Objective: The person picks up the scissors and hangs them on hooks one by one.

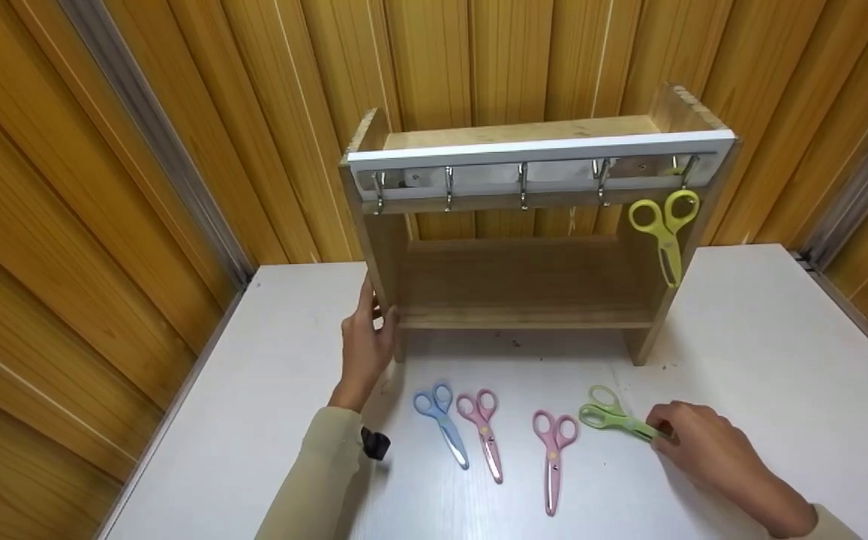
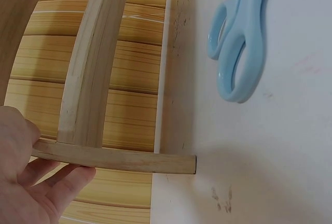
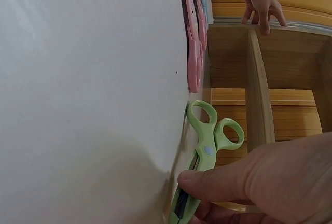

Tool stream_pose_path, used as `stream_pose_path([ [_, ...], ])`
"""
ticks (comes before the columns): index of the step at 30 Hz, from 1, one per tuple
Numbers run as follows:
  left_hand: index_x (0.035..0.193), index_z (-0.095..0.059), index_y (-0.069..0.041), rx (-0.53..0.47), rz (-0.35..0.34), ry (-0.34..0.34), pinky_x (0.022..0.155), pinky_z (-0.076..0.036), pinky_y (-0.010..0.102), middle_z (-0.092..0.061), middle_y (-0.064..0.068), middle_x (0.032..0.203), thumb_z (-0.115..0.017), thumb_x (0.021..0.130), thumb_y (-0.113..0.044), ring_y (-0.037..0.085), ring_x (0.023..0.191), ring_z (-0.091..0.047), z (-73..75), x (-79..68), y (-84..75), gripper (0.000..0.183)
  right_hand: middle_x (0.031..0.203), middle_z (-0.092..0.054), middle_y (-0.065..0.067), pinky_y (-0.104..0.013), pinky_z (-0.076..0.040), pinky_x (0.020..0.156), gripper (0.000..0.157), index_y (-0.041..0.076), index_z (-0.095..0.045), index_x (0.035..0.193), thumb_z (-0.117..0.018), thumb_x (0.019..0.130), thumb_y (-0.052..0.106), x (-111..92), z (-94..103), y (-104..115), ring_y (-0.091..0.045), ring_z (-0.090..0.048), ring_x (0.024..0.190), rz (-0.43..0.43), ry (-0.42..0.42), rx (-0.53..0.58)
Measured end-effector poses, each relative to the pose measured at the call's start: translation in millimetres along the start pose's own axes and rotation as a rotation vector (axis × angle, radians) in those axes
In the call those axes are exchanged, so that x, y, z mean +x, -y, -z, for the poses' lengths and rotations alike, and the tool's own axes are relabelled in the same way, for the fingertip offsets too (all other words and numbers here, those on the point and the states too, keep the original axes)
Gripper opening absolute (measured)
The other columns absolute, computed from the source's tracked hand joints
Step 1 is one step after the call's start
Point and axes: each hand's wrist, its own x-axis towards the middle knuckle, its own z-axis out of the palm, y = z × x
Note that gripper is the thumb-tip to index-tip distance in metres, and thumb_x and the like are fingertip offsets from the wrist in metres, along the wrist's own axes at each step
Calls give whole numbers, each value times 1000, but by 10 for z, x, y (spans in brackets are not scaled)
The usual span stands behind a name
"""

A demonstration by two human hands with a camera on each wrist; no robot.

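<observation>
My right hand pinches the blade end of a pair of green scissors between thumb and fingers, just above the table at the right. In the right wrist view the handle loops of these green scissors point away from the hand. My left hand grips the left side panel of a wooden rack, thumb on one face and fingers on the other, as the left wrist view shows. Yellow scissors hang by one loop from the rack's rightmost hook.
Blue scissors, pink scissors and a second pink pair lie on the white table in front of the rack, loops toward it. Other metal hooks line the rack's front bar. A wood-patterned wall stands behind.
</observation>
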Motion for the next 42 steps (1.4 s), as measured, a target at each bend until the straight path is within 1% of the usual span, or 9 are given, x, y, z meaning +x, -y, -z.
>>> stream_pose_path([
  [5, 161, -31, -11, 11, -15, -12, 89, -61, 46, -59, 21, 142, -65, 99, 0, 39, 112, -70, -2, -10, 2, 73, 79, -62, 6, -34, -47, 54, 21, 15, -75, 88, -81, 78, -3, -12, -1, 1, -13, -56, 73, 14, -15, -7],
  [10, 162, -29, -14, 15, 13, 1, 91, -61, 42, -59, 19, 144, -64, 100, -2, 36, 114, -69, 2, -10, -8, 73, 80, -65, 5, -35, -47, 54, 21, 13, -76, 89, -80, 78, -5, 3, 43, 16, -14, -57, 71, 28, -28, -11],
  [14, 163, -28, -15, 9, 22, 7, 91, -61, 40, -58, 18, 145, -64, 100, -2, 35, 115, -69, 3, -9, -9, 73, 82, -67, 4, -35, -46, 52, 21, 14, -76, 89, -79, 80, -5, 27, 136, 45, -14, -56, 70, 57, -45, -29],
  [18, 163, -28, -15, 14, 21, 6, 89, -61, 39, -58, 18, 146, -64, 100, -2, 35, 114, -70, 1, -4, -8, 73, 83, -67, 5, -35, -44, 51, 22, 16, -76, 88, -79, 80, -4, 39, 273, 99, -14, -55, 70, 95, -84, -45],
  [24, 163, -27, -16, 24, 41, 11, 88, -61, 37, -56, 17, 147, -63, 101, -4, 33, 114, -70, 1, 4, -11, 73, 83, -67, 6, -32, -43, 52, 21, 15, -77, 89, -81, 80, -3, 57, 512, 219, -13, -54, 69, 134, -174, -54],
  [30, 163, -27, -14, 22, 23, 8, 85, -62, 38, -59, 20, 143, -63, 101, -4, 34, 112, -71, 2, -6, 1, 72, 83, -66, 7, -29, -42, 52, 21, 15, -77, 92, -82, 81, -2, 83, 722, 316, -14, -58, 72, 193, -265, -55],
  [36, 162, -28, -12, 13, -2, 3, 84, -63, 39, -61, 22, 140, -63, 101, -4, 35, 110, -71, -4, -11, 15, 70, 84, -67, 8, -25, -42, 51, 25, 15, -77, 94, -85, 78, -2, 89, 847, 398, -16, -62, 74, 271, -416, -53],
  [39, 163, -28, -14, 4, 4, 8, 86, -62, 39, -60, 21, 141, -62, 102, -5, 35, 111, -71, 0, -8, 9, 70, 86, -68, 7, -25, -45, 53, 28, 15, -77, 95, -86, 76, -3, 90, 890, 449, -15, -63, 74, 297, -481, -44],
  [42, 163, -27, -15, -1, 11, 11, 85, -63, 38, -60, 21, 143, -62, 102, -5, 35, 111, -71, 8, -11, 2, 71, 87, -69, 6, -24, -50, 57, 29, 14, -77, 96, -87, 75, -4, 111, 926, 499, -14, -63, 74, 320, -524, -29],
])
